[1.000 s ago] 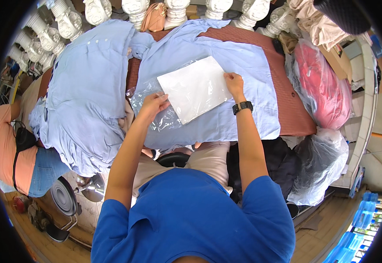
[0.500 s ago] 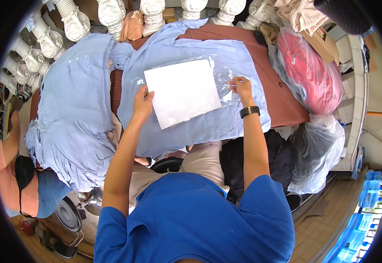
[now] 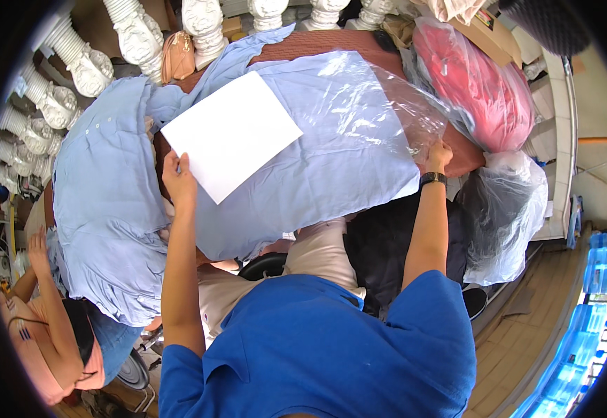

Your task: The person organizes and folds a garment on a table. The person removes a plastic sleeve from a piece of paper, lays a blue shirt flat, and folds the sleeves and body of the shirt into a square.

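Fingers of the left hand (image 3: 179, 181) pinch one white sheet (image 3: 237, 129) by its edge, over one blue cloth (image 3: 282, 188), and there's the right hand (image 3: 440, 156), one black watch (image 3: 433, 179) below it, fingers closed on one end of one clear plastic bag (image 3: 359, 97), with one tan handbag (image 3: 176, 59) standing beyond!

Blue cloth (image 3: 303, 184) partly hidden by white sheet (image 3: 234, 132), balusters (image 3: 204, 28) cropped above
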